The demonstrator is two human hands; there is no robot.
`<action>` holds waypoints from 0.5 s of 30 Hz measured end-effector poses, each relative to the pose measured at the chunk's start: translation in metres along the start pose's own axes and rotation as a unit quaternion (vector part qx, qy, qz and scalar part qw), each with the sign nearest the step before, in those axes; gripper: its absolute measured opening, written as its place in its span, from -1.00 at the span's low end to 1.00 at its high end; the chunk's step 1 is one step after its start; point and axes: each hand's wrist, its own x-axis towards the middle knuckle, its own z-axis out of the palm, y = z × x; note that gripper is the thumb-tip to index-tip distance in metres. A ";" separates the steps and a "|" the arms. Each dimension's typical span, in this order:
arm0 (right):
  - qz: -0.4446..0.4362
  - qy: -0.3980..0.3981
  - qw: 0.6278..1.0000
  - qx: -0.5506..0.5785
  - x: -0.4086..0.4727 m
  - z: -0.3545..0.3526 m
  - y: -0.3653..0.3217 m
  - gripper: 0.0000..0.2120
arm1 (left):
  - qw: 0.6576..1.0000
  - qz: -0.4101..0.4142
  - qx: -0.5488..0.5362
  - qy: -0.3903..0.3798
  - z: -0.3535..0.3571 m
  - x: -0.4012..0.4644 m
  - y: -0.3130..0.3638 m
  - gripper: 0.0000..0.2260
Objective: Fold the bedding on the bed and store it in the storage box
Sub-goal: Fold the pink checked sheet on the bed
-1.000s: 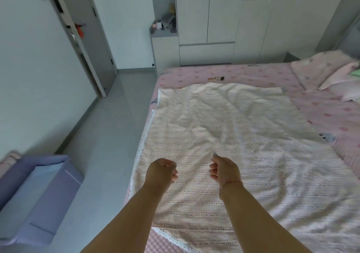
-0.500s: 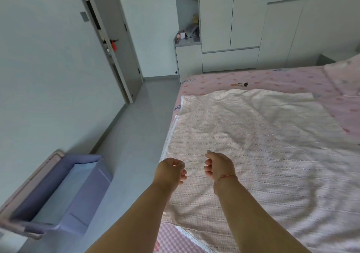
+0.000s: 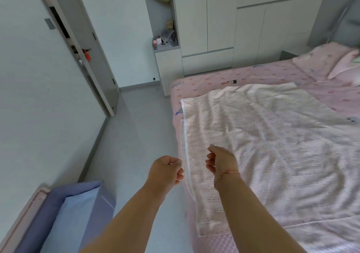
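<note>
— Bedding point(image 3: 263, 151) lies spread on the bed point(image 3: 214, 79), mostly to the right of and beyond our hands; its long side edge runs away from us, between them.
— Our grip?
— Left hand point(image 3: 165, 171) and right hand point(image 3: 221, 162) are both curled and holding nothing — the right is over the cloth, the left just off its edge.
— The storage box point(image 3: 58, 213)?
— Down-left on the floor, open; we see only its pale lining.
</note>
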 end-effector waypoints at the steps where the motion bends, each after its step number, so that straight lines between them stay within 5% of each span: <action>1: 0.002 0.005 1.000 0.004 -0.005 0.015 0.007 -0.86 | 1.000 0.000 0.002 -0.006 -0.017 0.005 -0.004 -0.89; 15: 0.014 0.108 0.994 0.032 0.069 0.111 0.037 -0.85 | 0.995 -0.032 -0.002 -0.097 -0.072 0.157 -0.023 -0.90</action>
